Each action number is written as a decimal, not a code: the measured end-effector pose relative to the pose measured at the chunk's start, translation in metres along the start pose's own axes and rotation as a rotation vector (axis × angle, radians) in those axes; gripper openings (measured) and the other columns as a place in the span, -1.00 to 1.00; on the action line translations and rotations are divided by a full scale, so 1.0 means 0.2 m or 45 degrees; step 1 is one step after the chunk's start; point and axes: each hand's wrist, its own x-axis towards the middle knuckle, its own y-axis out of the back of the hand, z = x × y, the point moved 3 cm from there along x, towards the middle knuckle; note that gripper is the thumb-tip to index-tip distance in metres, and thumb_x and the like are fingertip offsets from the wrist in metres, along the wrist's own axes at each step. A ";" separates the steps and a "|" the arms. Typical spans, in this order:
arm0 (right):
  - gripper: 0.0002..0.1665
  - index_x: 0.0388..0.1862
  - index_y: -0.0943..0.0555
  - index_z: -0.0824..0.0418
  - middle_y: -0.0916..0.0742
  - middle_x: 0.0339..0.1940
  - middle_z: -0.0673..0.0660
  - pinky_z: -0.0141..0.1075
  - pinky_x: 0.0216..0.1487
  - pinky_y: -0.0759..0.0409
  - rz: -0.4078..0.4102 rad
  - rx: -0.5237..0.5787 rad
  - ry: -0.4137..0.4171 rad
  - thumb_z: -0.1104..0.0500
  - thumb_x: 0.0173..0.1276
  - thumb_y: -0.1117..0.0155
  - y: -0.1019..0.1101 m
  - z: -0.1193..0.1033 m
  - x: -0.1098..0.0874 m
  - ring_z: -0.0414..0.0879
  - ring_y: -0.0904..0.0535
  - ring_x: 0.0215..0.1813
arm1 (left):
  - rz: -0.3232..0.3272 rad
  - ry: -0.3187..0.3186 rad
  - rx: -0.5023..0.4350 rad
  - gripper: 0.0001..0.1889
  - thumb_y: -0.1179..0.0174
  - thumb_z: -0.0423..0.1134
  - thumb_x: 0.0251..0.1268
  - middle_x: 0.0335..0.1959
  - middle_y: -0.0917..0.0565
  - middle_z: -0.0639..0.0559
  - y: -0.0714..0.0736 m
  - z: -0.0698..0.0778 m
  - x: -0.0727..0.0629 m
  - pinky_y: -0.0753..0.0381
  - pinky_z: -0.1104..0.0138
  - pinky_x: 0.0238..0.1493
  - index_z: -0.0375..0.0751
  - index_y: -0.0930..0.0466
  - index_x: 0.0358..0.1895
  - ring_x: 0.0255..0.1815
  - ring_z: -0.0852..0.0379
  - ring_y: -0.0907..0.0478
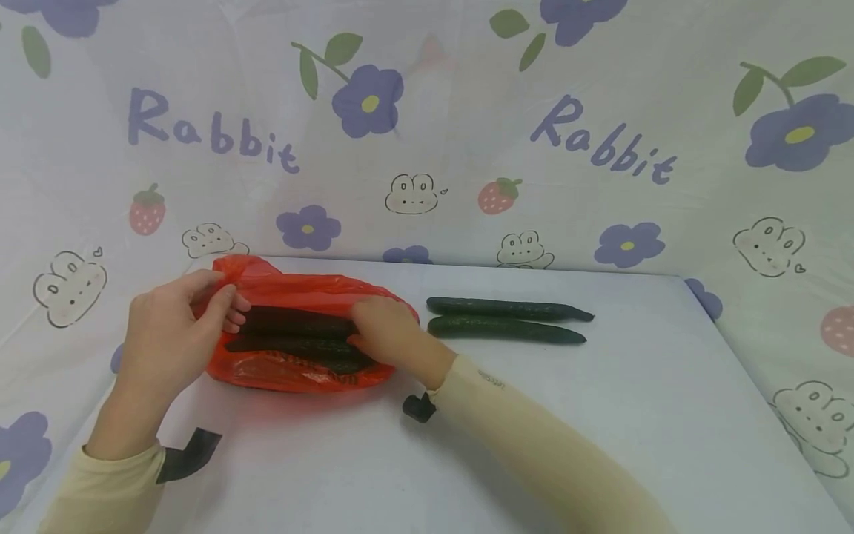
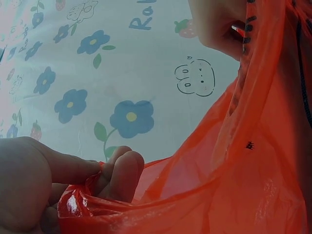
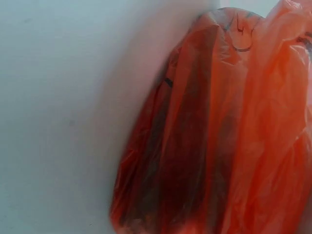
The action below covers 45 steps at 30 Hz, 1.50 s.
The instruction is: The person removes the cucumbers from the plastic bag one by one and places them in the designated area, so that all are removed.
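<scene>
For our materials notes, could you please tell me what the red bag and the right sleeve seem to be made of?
Red bag: apparently thin, glossy plastic, given its creases, highlights and translucency. Right sleeve: probably matte fabric, close-fitting and without shine; fibre unclear.

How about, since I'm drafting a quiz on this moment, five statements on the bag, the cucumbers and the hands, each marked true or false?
1. Two loose cucumbers lie side by side on the table. True.
2. The plastic bag is blue. False: it is red.
3. The left hand pinches the bag's edge. True.
4. The right hand touches the loose cucumbers. False: it is at the right end of the bagged cucumbers.
5. The bag is tied shut. False: it is open, with cucumbers showing inside.
</scene>
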 end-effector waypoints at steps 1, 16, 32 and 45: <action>-0.61 0.19 -0.74 0.08 -0.81 -0.01 -0.01 -0.14 0.22 -0.70 -0.007 0.004 -0.008 0.05 0.46 -0.57 0.00 0.00 0.00 -0.09 -0.71 0.03 | 0.000 0.001 -0.002 -0.73 -0.19 -0.25 0.68 -0.28 -0.81 -0.06 0.00 0.00 0.00 -0.45 0.65 -0.17 -0.36 -0.72 0.17 -0.32 -0.05 -0.82; -0.58 0.18 -0.77 0.09 -0.81 -0.09 -0.02 -0.15 0.21 -0.69 -0.041 0.100 -0.045 0.06 0.39 -0.64 0.02 -0.01 0.03 -0.10 -0.68 -0.05 | 0.013 -0.022 -0.020 -0.74 -0.21 -0.28 0.66 -0.28 -0.81 -0.08 0.00 0.00 0.00 -0.43 0.71 -0.19 -0.38 -0.72 0.17 -0.33 -0.06 -0.81; -0.77 0.03 -0.75 0.05 -0.79 -0.22 -0.03 -0.11 0.03 -0.76 -0.064 -0.157 -0.093 0.04 0.48 -0.51 0.05 -0.09 0.01 -0.08 -0.65 -0.19 | 0.020 -0.033 -0.022 -0.75 -0.20 -0.28 0.67 -0.30 -0.81 -0.06 0.01 0.00 0.00 -0.45 0.67 -0.20 -0.36 -0.73 0.15 -0.34 -0.04 -0.81; -0.78 0.00 -0.78 0.03 -0.77 -0.24 -0.05 -0.14 -0.13 -0.77 0.040 -0.225 0.010 -0.01 0.48 -0.52 0.06 -0.08 -0.01 -0.09 -0.64 -0.20 | 0.041 -0.035 -0.006 -0.76 -0.19 -0.28 0.66 -0.31 -0.81 -0.05 0.02 0.00 0.00 -0.49 0.54 -0.16 -0.34 -0.75 0.12 -0.33 -0.04 -0.80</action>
